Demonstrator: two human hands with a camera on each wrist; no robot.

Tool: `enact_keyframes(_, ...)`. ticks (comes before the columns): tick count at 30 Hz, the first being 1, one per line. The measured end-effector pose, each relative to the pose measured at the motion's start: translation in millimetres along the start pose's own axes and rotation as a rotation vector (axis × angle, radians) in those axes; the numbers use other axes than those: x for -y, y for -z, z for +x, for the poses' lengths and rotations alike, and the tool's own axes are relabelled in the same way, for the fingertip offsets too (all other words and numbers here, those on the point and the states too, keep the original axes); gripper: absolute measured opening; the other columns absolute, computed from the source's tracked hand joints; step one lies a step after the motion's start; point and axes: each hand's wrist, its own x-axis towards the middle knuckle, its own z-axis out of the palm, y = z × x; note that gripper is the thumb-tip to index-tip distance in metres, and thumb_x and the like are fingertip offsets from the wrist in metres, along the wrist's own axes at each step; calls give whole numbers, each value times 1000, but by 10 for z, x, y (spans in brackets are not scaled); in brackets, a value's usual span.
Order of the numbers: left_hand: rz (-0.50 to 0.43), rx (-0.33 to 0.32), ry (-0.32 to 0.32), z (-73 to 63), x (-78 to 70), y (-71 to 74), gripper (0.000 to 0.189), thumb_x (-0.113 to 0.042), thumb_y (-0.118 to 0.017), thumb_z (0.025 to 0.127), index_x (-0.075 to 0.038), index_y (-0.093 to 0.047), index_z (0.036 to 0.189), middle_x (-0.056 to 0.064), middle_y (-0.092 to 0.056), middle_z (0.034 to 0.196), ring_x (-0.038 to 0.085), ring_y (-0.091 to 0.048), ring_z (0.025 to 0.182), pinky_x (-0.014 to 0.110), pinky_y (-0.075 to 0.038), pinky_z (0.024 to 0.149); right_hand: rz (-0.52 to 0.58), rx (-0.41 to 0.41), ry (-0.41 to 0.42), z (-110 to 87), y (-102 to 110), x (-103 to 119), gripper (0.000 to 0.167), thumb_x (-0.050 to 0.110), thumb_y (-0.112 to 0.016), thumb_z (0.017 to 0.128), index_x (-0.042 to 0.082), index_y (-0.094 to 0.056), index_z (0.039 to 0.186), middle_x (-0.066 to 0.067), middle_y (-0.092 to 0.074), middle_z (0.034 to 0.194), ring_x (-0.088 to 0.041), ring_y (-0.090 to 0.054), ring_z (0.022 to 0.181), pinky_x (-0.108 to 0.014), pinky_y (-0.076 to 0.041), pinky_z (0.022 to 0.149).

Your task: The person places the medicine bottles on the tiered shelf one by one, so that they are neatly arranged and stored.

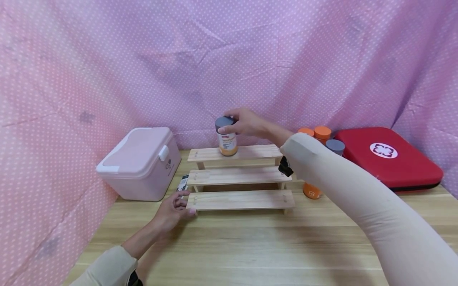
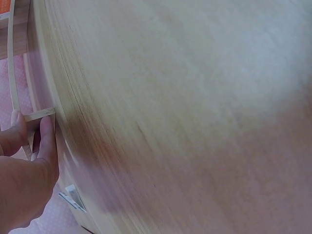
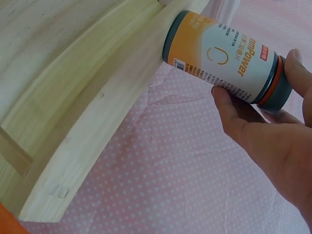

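A three-tier wooden step rack (image 1: 239,200) stands on the table. My right hand (image 1: 247,121) grips a supplement bottle (image 1: 228,143) by its dark grey lid, above the left part of the top tier. The bottle has a white and orange label; in the right wrist view its base (image 3: 174,36) is right at the top board (image 3: 102,117). At the lowest tier, my left hand (image 1: 169,212) holds the left end of the rack. The left wrist view shows thumb and fingers (image 2: 47,139) pinching around the board's end and its support.
A pink lidded box (image 1: 143,167) sits left of the rack, with a small printed item (image 1: 183,182) between them. Behind my right forearm stand several bottles with orange lids (image 1: 323,132) and a grey lid (image 1: 335,146). A red first-aid case (image 1: 386,159) lies at far right.
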Motion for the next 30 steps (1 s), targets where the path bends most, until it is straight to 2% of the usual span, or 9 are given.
enact_keyframes(7,-15,15,-18,9,9,10,65,-2,-76,80,-1,-44,137,11,-66,97,18,-62,87,24,-49,74,-64,14,-55,-145,144,-64,80,37,-66,91,15,-20,153,-18,-46,139,-30,-49,123,-46,-41,101)
enact_keyframes(13,-31,6,-15,20,26,3,65,0,-75,80,-1,-43,137,12,-66,96,18,-63,86,23,-50,73,-149,-22,-25,-410,339,-193,79,35,-67,90,13,-23,153,-21,-43,142,-34,-44,128,-50,-39,103)
enact_keyframes(17,-33,5,-11,10,45,-4,66,0,-75,80,0,-43,137,11,-67,95,19,-64,87,23,-50,73,-174,-46,12,-661,474,-285,73,28,-67,91,9,-29,150,-22,-43,141,-36,-43,128,-52,-38,103)
enact_keyframes(22,-38,19,-27,-11,58,-7,66,1,-75,80,1,-42,137,12,-67,94,19,-63,86,23,-50,72,-186,-98,42,-1067,622,-393,68,22,-67,91,4,-33,147,-22,-42,143,-38,-43,128,-53,-36,105)
enact_keyframes(30,-38,31,-39,-19,19,5,65,1,-74,81,1,-43,138,12,-66,96,19,-63,86,23,-50,70,-208,-220,-40,-1629,766,-751,66,23,-69,91,5,-36,146,-21,-46,139,-40,-46,126,-54,-40,100)
